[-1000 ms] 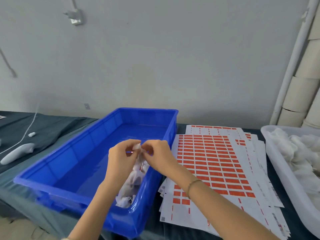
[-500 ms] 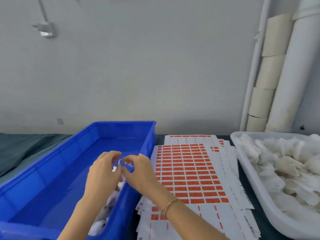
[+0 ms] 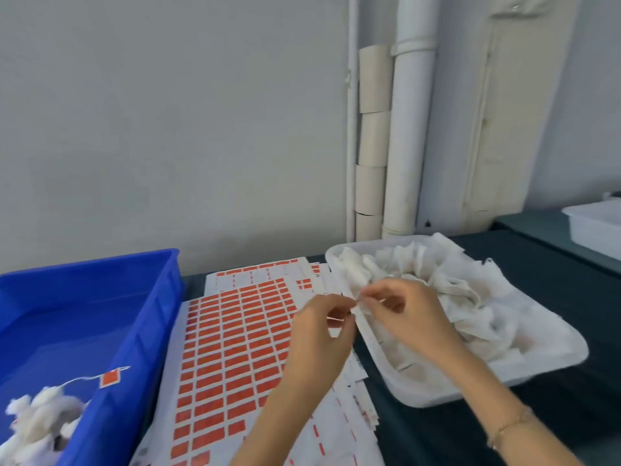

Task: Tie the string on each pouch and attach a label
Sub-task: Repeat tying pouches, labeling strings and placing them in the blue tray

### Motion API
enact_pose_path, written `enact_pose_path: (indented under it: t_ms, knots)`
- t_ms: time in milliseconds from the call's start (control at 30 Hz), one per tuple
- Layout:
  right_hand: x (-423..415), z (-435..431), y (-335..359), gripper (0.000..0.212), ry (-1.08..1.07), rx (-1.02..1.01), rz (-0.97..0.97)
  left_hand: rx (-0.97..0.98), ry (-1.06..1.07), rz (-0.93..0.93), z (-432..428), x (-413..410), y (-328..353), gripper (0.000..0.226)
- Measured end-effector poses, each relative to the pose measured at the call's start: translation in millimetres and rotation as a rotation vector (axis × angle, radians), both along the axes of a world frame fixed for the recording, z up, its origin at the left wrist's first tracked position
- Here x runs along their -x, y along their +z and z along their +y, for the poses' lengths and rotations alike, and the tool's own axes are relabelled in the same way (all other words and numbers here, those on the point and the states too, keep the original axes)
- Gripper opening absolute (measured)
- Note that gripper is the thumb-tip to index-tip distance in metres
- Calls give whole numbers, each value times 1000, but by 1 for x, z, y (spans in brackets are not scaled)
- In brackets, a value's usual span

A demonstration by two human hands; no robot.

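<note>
I watched the left hand (image 3: 322, 334) and right hand (image 3: 408, 319) pinch a thin string (image 3: 336, 318) over the tray's (image 3: 420, 398) left rim (pouches (image 3: 447, 287) heaped inside); I feared the fine thread slipping free, or snagging neighbouring pouches.

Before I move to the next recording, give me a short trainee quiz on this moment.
1. True or false: the blue bin holds white pouches, one trailing an orange label.
2. Where do the left hand and right hand pinch the string? A) inside the blue bin B) at the left rim of the white tray C) on the far table
3. Fill in: the label sheets lie ___ the bin and the tray.
Key: 1 true; 2 B; 3 between.
</note>
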State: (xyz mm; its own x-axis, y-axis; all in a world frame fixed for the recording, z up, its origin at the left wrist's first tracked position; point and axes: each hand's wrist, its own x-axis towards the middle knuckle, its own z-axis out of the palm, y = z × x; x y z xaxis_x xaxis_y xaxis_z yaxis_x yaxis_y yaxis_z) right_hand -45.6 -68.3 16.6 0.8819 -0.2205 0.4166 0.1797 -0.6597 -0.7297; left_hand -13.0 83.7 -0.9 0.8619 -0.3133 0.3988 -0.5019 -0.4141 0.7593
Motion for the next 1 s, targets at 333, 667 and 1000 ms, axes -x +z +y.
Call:
enact_pose_path:
  t_ms: [333, 667, 1000]
  knots:
    - [-12, -123, -39, 31, -273, 451, 508, -467, -312, 102, -132, -34, -25, 47]
    - [-18, -110, -57, 13, -482, 704, 459, -847, -262, -74, -174, -43, -39, 38]
    - [-15, -122, -53, 2, -400, 297, 186, -522, -208, -115, -166, -57, -30, 19]
